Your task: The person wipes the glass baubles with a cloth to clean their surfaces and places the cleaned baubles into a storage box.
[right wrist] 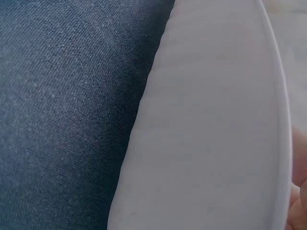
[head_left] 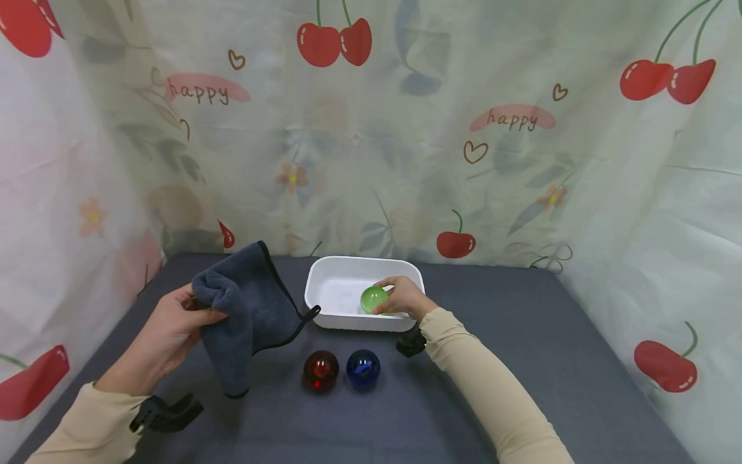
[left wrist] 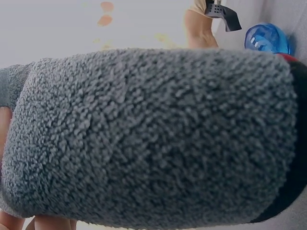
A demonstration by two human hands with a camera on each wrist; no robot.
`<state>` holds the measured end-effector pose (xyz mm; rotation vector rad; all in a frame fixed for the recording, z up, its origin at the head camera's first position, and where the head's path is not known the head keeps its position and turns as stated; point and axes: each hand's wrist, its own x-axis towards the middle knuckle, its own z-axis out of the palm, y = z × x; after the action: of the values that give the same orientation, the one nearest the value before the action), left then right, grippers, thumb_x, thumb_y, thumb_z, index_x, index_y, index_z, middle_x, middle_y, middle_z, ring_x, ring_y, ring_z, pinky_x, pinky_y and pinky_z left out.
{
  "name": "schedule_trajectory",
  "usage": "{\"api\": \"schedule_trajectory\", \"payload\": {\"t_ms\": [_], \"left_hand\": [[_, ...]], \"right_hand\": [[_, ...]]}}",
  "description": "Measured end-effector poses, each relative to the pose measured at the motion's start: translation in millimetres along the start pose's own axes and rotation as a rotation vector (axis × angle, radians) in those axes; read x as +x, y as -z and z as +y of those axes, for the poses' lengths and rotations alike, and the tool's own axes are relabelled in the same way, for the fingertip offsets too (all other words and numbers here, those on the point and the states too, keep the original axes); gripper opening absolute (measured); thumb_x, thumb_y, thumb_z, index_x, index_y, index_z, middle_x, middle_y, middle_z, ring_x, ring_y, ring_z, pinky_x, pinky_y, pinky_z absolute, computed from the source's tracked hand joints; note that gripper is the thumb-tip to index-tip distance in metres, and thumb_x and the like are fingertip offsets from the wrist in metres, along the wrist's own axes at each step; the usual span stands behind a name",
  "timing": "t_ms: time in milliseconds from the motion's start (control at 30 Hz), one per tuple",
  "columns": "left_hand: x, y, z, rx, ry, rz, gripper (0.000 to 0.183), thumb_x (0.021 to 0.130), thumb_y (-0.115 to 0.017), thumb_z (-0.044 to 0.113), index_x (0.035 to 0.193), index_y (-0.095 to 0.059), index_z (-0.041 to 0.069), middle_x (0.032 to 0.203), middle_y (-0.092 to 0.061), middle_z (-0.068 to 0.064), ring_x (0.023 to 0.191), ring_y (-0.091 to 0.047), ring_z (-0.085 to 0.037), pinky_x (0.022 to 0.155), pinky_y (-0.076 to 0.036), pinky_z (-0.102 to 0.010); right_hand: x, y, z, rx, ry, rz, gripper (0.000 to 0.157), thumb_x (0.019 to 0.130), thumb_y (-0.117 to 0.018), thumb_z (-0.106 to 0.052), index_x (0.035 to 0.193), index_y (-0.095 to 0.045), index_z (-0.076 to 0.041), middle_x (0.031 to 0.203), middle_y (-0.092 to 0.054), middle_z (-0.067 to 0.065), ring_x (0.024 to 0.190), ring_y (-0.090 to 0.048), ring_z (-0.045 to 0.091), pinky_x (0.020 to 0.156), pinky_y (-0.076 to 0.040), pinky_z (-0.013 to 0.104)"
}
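Observation:
In the head view my left hand (head_left: 168,332) pinches a dark grey-blue towel (head_left: 263,303) with black edging and a hanging loop. The towel droops above the table, and its fuzzy pile (left wrist: 153,139) fills most of the left wrist view. Over the white basin (head_left: 333,283), my right hand (head_left: 408,298) grips a green glass ball (head_left: 373,299) between thumb and fingers. Whether the ball touches the basin floor, I cannot tell. In the right wrist view the basin's outer wall (right wrist: 206,124) hides most of that hand, leaving only some fingers (right wrist: 297,158) at the right edge.
A dark red ball (head_left: 321,372) and a blue ball (head_left: 363,370) sit side by side on the dark grey table (head_left: 580,386), in front of the basin. A cherry-printed curtain (head_left: 359,161) surrounds the table at the back and sides.

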<state>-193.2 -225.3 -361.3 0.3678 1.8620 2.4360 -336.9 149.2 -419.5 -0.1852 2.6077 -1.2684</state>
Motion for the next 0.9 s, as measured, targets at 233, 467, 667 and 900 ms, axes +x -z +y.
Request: {"api": "schedule_trajectory", "payload": {"t_ms": [233, 467, 667, 900], "left_hand": [[-0.6, -1.8, -0.8, -0.007, -0.017, -0.02, 0.035, 0.088, -0.059, -0.014, 0.1, -0.072, 0.016, 0.114, -0.063, 0.009, 0.094, -0.062, -0.008, 0.074, -0.054, -0.022], [0.4, -3.1, -0.4, -0.006, -0.017, -0.019, 0.036, 0.087, -0.059, -0.014, 0.1, -0.072, 0.016, 0.11, -0.065, 0.008, 0.091, -0.062, -0.008, 0.074, -0.054, -0.022], [0.5, -2.5, 1.8, 0.001, 0.017, 0.002, 0.031, 0.087, -0.063, -0.011, 0.098, -0.072, 0.017, 0.105, -0.066, 0.007, 0.089, -0.063, -0.009, 0.072, -0.054, -0.023], [-0.3, -1.3, 3.3, -0.002, 0.029, 0.013, 0.033, 0.088, -0.06, -0.012, 0.097, -0.072, 0.017, 0.106, -0.065, 0.007, 0.089, -0.063, -0.01, 0.073, -0.054, -0.023]], "right_hand": [[-1, -4.7, -3, -0.105, -0.008, 0.014, 0.057, 0.065, -0.088, -0.004, 0.118, -0.068, -0.004, 0.098, -0.07, 0.015, 0.077, -0.06, 0.014, 0.061, -0.048, 0.021], [2, -6.1, 1, -0.131, -0.008, 0.024, 0.058, 0.063, -0.09, -0.007, 0.117, -0.069, -0.005, 0.098, -0.069, 0.013, 0.077, -0.057, 0.013, 0.062, -0.046, 0.019], [1, -2.8, -1, -0.122, -0.041, -0.003, 0.064, 0.067, -0.089, -0.012, 0.125, -0.064, -0.006, 0.11, -0.068, 0.014, 0.081, -0.057, 0.013, 0.064, -0.046, 0.019], [-4, 10.1, -9, 0.182, -0.101, -0.08, 0.067, 0.075, -0.081, -0.001, 0.136, -0.053, -0.001, 0.127, -0.058, 0.027, 0.104, -0.063, 0.026, 0.086, -0.055, 0.035]]}}
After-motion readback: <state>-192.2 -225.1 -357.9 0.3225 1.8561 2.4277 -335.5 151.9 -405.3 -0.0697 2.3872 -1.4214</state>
